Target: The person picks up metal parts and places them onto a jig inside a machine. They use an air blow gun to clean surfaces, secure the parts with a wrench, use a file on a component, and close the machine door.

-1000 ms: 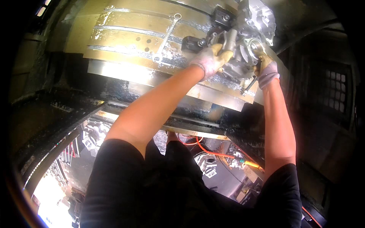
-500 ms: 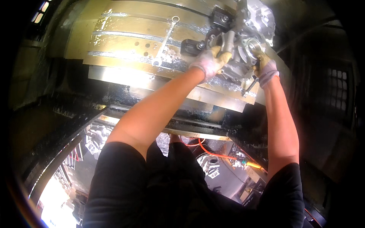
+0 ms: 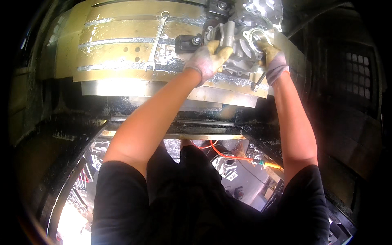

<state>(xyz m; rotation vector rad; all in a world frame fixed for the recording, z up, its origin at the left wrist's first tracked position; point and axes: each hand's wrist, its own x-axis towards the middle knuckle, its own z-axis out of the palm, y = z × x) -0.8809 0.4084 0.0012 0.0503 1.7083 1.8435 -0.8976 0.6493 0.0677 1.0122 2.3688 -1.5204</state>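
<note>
A silver metal casting [image 3: 241,53] with a round bored ring and a tube-like boss sits at the far right of a slotted machine table [image 3: 110,53]. My left hand [image 3: 208,62], in a pale glove with yellowish fingers, grips the casting's left side, thumb and fingers curled against it. On the right, my right hand [image 3: 274,60], gloved alike, has its fingers hooked at the ring; their tips are partly hidden. A dark bolt-like rod [image 3: 258,81] lies just below the right hand. Left of the casting stands a black clamp block [image 3: 189,43] with a nut.
A combination wrench [image 3: 157,41] lies on the table left of the clamp. Behind are another black clamp [image 3: 218,7] and more silver casting [image 3: 263,9]. Metal chips litter the slots. Below, an orange hose [image 3: 228,156] runs past parts near my legs.
The whole view has shifted, so the table, wrench and casting appear farther left and higher. Both hands stay on the casting, which shows no clear movement on the table.
</note>
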